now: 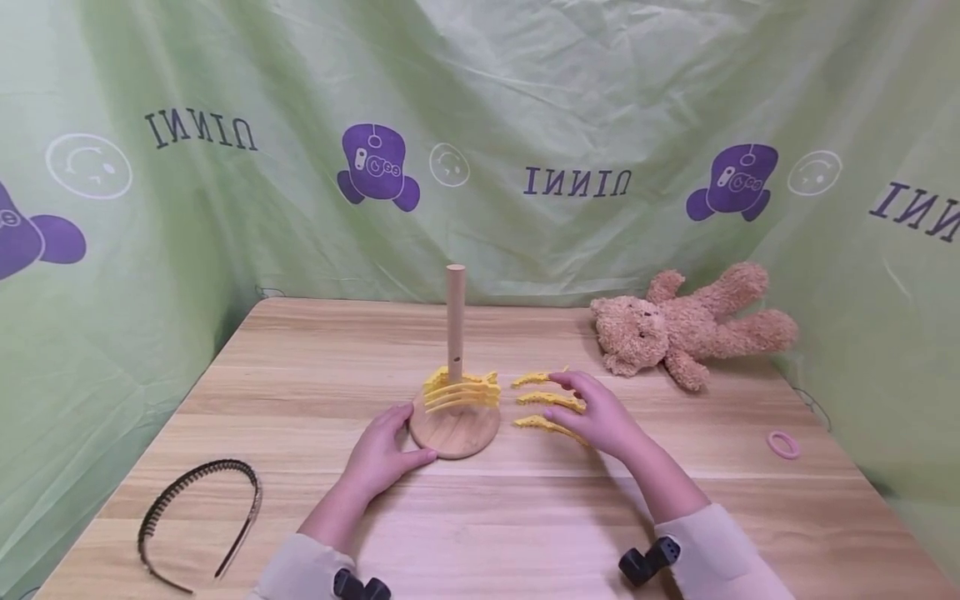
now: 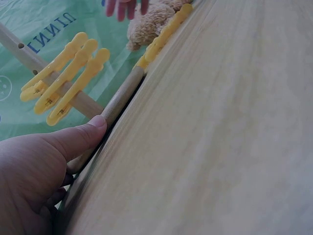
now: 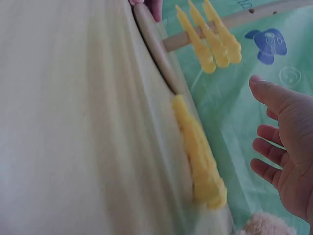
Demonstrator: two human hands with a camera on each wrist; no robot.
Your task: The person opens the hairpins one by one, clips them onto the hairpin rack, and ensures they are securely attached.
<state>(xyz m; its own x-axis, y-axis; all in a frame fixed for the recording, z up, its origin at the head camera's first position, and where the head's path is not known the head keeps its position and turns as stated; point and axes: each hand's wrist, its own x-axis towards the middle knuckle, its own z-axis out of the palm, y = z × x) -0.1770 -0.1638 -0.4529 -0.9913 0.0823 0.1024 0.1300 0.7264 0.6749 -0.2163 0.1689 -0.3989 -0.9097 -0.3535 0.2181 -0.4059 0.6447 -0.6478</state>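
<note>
A wooden stand (image 1: 453, 435) has a round base and an upright post (image 1: 456, 317). Several yellow hair clips (image 2: 73, 78), long and alligator-shaped, are clamped across the post's lower part, stacked one above another. My left hand (image 1: 381, 457) holds the left edge of the base, its thumb against the rim at the front. To the right of the stand, three more yellow hair clips (image 1: 551, 401) lie side by side on the table. Over their right ends hovers my right hand (image 1: 600, 418), fingers spread loosely; the right wrist view shows nothing in its grasp.
A brown teddy bear (image 1: 686, 329) lies on its back at the far right of the wooden table (image 1: 480, 517). Nearer the right edge is a pink ring (image 1: 783, 445). At the front left lies a dark toothed headband (image 1: 168, 500). Green printed cloth (image 1: 480, 233) hangs around the table.
</note>
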